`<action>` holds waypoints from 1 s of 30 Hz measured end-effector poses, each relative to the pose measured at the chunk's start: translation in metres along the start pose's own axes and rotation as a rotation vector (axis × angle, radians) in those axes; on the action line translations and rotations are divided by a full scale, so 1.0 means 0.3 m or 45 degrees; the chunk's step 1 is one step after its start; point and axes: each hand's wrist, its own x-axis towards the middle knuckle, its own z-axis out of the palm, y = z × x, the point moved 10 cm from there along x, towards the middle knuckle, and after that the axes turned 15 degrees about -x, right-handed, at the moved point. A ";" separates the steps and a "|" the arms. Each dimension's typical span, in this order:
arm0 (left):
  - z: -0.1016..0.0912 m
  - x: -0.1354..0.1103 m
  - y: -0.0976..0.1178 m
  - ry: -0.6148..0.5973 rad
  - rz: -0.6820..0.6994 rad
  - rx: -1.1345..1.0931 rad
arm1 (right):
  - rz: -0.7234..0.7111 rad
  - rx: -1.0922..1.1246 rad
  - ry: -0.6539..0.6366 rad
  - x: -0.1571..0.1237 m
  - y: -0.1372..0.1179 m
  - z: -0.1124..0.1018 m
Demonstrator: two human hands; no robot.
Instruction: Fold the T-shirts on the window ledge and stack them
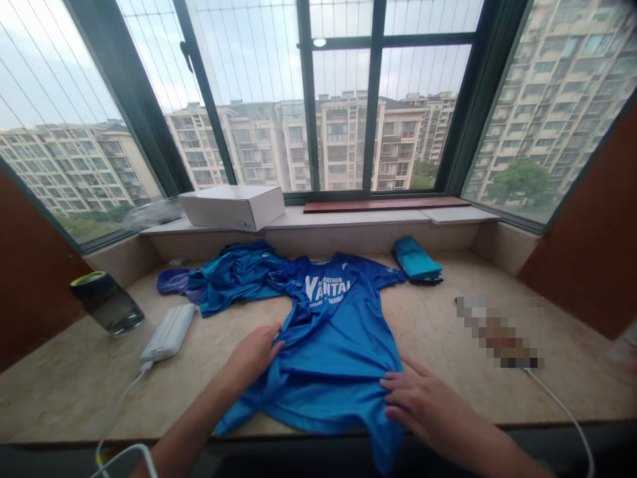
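A blue T-shirt point(343, 338) with white "Marathon Yantai" lettering lies spread on the stone ledge, collar toward the window. Its left side is creased and folded over, and the lower right corner hangs past the front edge. At the shirt's left edge my left hand point(256, 355) is closed on the fabric; part of its fingers is hidden. My right hand point(418, 398) rests on the lower right side with fingers stretched out and apart. Behind on the left is a crumpled pile of blue clothing point(239, 275). A folded teal garment point(417, 259) sits beside the right sleeve.
On the left stand a dark water bottle point(109, 305) and a white power bank point(169, 333) with a cable. A purple cloth point(172, 281) lies near the pile. Along the window sill are a white box point(233, 207) and a reddish board point(383, 205). A blurred object point(500, 335) with a cable lies right.
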 end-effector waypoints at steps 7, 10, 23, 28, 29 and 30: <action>0.013 0.078 0.144 0.148 0.192 -0.036 | 0.238 -0.039 0.140 0.023 0.171 -0.056; 0.059 0.148 0.161 0.182 0.257 0.005 | 0.206 -0.027 -0.045 0.077 0.133 0.020; 0.004 0.158 0.112 0.186 0.169 0.163 | 0.684 -0.237 0.095 0.104 0.417 -0.103; 0.073 0.340 0.097 0.138 0.146 0.096 | 1.117 -0.600 0.129 0.175 0.743 -0.124; 0.084 0.358 0.080 0.138 0.121 0.098 | 1.160 -0.620 0.094 0.160 0.788 -0.102; 0.094 0.369 0.063 0.137 0.104 0.096 | 1.191 -0.627 0.060 0.141 0.823 -0.076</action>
